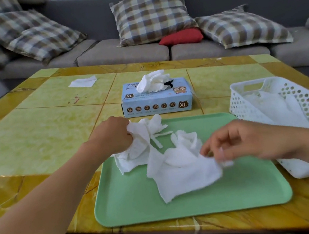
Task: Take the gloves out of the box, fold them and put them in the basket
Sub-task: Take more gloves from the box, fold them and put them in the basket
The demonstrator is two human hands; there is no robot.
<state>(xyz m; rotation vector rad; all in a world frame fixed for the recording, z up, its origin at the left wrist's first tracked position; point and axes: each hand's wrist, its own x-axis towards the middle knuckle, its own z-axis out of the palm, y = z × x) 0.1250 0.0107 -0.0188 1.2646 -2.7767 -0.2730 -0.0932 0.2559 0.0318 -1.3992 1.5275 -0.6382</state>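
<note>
Two crumpled white gloves are lying on the green tray (195, 202). The left glove (135, 151) is stretching its long axis from the tray's far-left corner toward the tray's near side, its thin fingers splaying out toward the tray's far edge. The right glove (181, 165) is sitting near the middle of the tray, running from a bunched end on the far side to a wider flap on the near side; which end is the cuff is hard to tell.

The box (157, 102), blue and marked XL, is standing just beyond the tray's far edge, its long side facing the tray, and a bunch of white gloves (153, 82) is poking up out of its top slot. The white perforated basket (293, 113) is sitting just right of the tray, touching its right edge or nearly so, and is holding a heap of white gloves already.

The left hand (111, 136) is gripping the left glove in a closed fist over the tray's far-left corner. The right hand (242, 142) is pinching the right edge of the right glove between thumb and fingertips, above the tray's right half.

A flat white piece (83, 82) is lying on the tabletop (29, 138) well beyond the tray, to the far left.
</note>
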